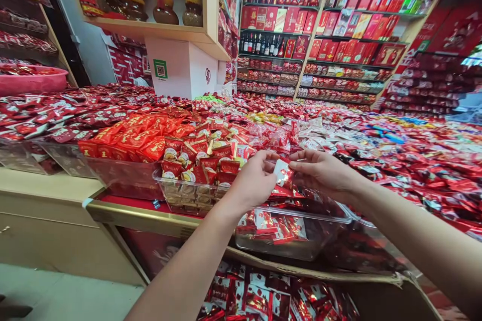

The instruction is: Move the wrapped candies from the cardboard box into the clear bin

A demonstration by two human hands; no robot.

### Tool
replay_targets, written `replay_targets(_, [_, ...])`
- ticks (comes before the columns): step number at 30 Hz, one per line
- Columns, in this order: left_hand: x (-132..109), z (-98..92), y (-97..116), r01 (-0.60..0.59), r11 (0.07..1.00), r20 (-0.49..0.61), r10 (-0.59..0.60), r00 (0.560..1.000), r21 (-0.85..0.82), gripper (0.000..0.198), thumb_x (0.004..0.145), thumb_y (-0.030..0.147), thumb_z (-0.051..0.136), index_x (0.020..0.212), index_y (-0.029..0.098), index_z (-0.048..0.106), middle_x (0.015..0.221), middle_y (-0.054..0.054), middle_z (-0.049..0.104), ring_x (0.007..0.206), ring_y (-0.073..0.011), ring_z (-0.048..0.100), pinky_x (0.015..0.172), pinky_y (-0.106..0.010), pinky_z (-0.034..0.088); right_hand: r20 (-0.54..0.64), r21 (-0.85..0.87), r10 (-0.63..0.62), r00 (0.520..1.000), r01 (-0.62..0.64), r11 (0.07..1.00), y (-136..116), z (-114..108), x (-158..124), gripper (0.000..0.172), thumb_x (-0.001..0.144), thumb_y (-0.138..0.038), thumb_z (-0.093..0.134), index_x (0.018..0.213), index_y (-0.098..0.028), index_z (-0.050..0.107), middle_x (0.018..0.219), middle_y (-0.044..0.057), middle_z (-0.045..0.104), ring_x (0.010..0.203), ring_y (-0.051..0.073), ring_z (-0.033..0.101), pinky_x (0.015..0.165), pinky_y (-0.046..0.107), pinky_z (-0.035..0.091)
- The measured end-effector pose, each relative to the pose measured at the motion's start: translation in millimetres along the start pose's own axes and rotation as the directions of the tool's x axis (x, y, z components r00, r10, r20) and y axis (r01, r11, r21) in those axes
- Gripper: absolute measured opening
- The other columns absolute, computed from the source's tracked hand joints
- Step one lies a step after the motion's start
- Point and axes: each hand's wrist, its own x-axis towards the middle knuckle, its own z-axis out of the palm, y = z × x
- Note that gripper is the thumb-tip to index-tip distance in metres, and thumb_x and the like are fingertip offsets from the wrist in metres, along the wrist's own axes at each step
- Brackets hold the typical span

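Between both hands is a small red and white candy packet (283, 174). My left hand (256, 180) grips its left side with thumb and fingers, while my right hand (320, 170) pinches its upper right edge. Below them stands a clear plastic bin (278, 248) with similar red and white packets inside. Just left of my left hand, another clear bin (181, 193) is heaped with red and gold durian packets (203, 163). Under the bins, an open cardboard box (316, 272) holds more red and white packets (258, 298).
Bright red packets (130, 135) fill a bin at the left. A gold-edged display stand (146, 218) carries the bins. A white pillar (171, 67) supports an overhanging cabinet (165, 27). Shelves with bottles and red boxes (271, 19) line the back wall.
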Motion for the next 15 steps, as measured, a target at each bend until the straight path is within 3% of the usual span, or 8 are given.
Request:
replay_targets(4, [-0.2,-0.4,-3.1,-0.030,0.995,-0.046,0.035,0.998,0.099,0.033,0.067,0.003,0.049,0.098,0.016,0.049,0.090,-0.006,0.057,0.075,-0.0112,0.056,0.066,-0.023,0.044,-0.029,-0.032,0.027,0.999,-0.028,0.999,5.2,-2.9,2.2,0.013,0.080,-0.004,0.048,0.076,-0.017,0.046,0.062,-0.004,0.055,0.051,0.006,0.055,0.052,0.021,0.052])
replay_targets(7, [-0.7,-0.1,-5.0,-0.082,0.988,-0.127,0.099,0.987,0.129,0.033,0.067,0.004,0.048,0.098,0.016,0.050,0.097,-0.008,0.056,0.083,-0.0125,0.055,0.075,-0.026,0.044,-0.040,-0.292,0.103,0.994,-0.110,0.950,7.0,-6.4,9.5,0.015,0.078,-0.002,0.047,0.073,-0.016,0.046,0.052,-0.007,0.049,0.041,0.005,0.047,0.042,0.017,0.046])
replay_targets(10, [-1.3,-0.1,-6.0,-0.113,0.984,-0.104,0.128,0.986,0.140,0.025,0.067,0.007,0.049,0.090,0.015,0.053,0.092,-0.007,0.059,0.081,-0.0138,0.056,0.076,-0.028,0.045,0.040,-0.583,0.226,0.973,-0.161,0.797,10.6,-4.0,18.5,0.016,0.072,0.000,0.046,0.072,-0.015,0.048,0.052,-0.007,0.050,0.041,0.005,0.048,0.040,0.016,0.042])
replay_targets(15, [-2.9,-0.1,-5.2,-0.078,0.990,-0.057,0.085,0.995,0.115,0.014,0.070,0.016,0.051,0.083,0.015,0.056,0.082,-0.007,0.061,0.074,-0.0137,0.057,0.069,-0.028,0.046,0.148,-0.840,0.297,0.943,-0.038,0.541,37.2,7.1,31.8,0.019,0.064,0.002,0.045,0.071,-0.013,0.053,0.053,-0.006,0.052,0.041,0.006,0.050,0.043,0.019,0.044])
